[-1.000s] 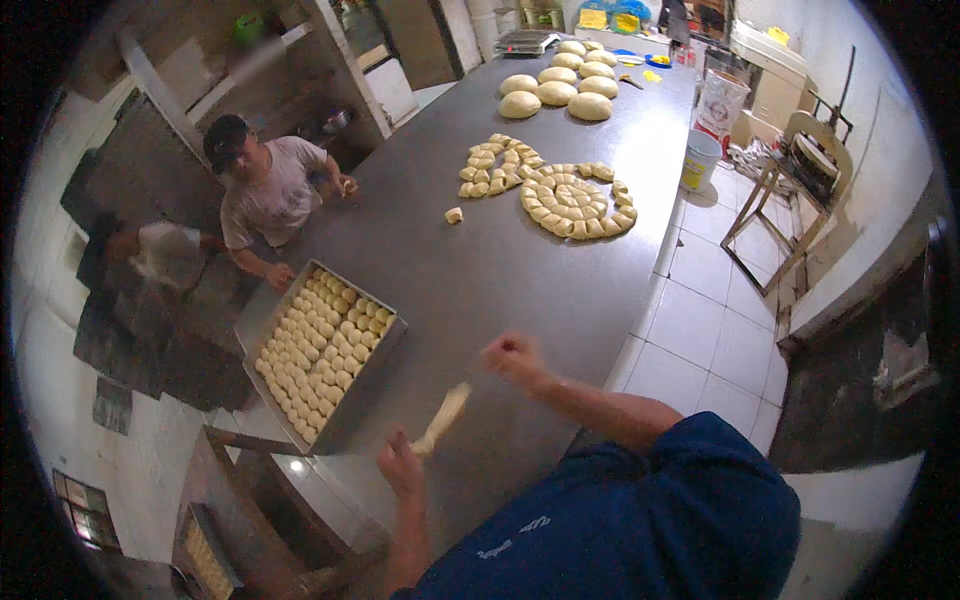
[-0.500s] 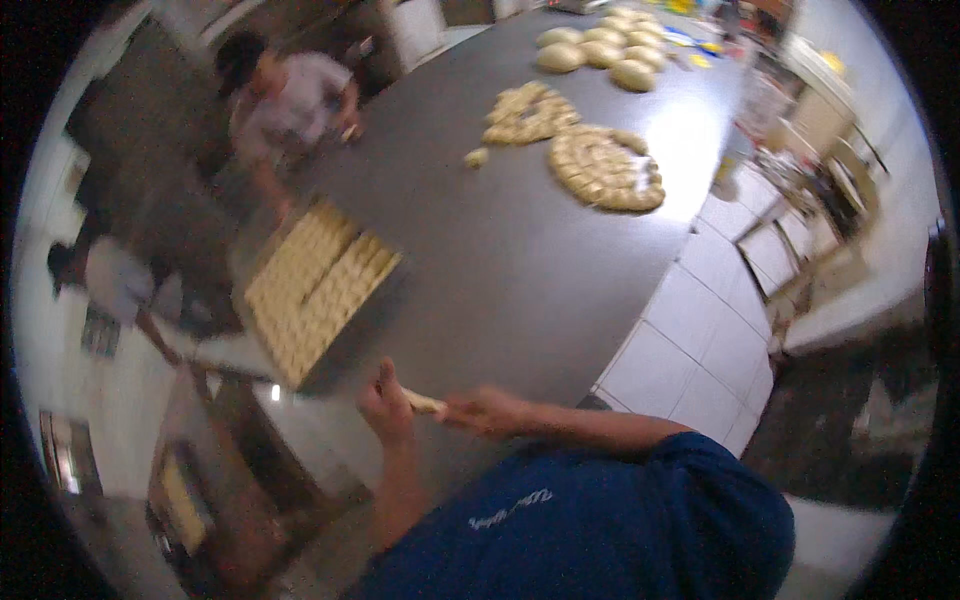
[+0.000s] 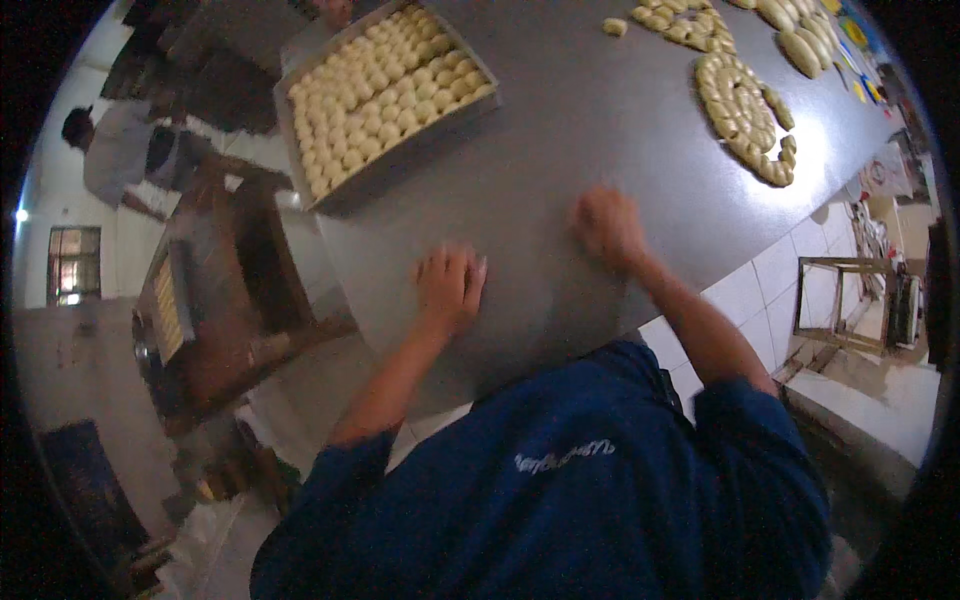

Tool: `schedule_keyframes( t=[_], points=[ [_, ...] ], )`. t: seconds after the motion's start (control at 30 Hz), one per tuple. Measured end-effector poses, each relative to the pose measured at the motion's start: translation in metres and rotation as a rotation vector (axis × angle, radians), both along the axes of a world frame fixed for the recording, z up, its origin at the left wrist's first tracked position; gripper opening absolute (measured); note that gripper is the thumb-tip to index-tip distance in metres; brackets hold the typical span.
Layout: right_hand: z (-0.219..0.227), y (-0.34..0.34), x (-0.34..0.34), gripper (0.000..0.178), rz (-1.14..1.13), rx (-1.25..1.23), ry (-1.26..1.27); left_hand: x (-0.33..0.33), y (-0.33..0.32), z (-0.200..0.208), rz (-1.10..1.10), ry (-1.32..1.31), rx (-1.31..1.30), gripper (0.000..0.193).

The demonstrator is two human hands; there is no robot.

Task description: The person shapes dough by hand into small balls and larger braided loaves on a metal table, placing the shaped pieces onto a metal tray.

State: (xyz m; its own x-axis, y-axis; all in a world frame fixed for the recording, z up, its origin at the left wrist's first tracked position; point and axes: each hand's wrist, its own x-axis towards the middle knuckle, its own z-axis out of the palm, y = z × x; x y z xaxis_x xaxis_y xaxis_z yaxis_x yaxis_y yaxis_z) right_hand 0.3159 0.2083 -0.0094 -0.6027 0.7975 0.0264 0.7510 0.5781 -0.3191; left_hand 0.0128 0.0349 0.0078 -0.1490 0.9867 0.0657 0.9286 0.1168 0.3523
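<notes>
My left hand [image 3: 450, 285] is palm down on the grey metal table [image 3: 540, 130], its fingers curled together over a spot near the front edge. Further right and a little farther off, my right hand [image 3: 608, 228] is bunched like a loose fist against the tabletop, slightly blurred. Whatever lies under either palm is hidden. Beyond my left hand stands a tray [image 3: 400, 140] filled with rows of pale round dough balls [image 3: 385, 110]. A coil of cut dough pieces [image 3: 735, 100] lies at the far right, with loose pieces at its end.
Another pile of cut dough [image 3: 690, 22] and a small single piece [image 3: 615, 27] lie at the back, near larger dough loaves [image 3: 800, 40]. A person [image 3: 130, 150] stands at the far left by a brown table [image 3: 215, 300] bearing another tray [image 3: 170, 305]. A frame [image 3: 845, 300] stands right.
My hands have parted from the dough piece they held between them and come down onto the table, palms down. The view has swung, so the tray and dough coil appear higher.
</notes>
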Motion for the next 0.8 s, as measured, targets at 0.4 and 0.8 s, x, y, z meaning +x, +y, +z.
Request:
schedule_keyframes(
  t=[0.4,0.8],
  points=[
    [-0.019,0.061,0.037,0.036,0.294,-0.08,0.108,-0.031,-0.009,-0.027,-0.075,-0.092,0.142,0.018],
    [-0.01,0.1,0.061,0.045,0.402,-0.053,0.169,-0.071,-0.045,-0.05,-0.079,0.105,0.282,0.021]
  ],
)
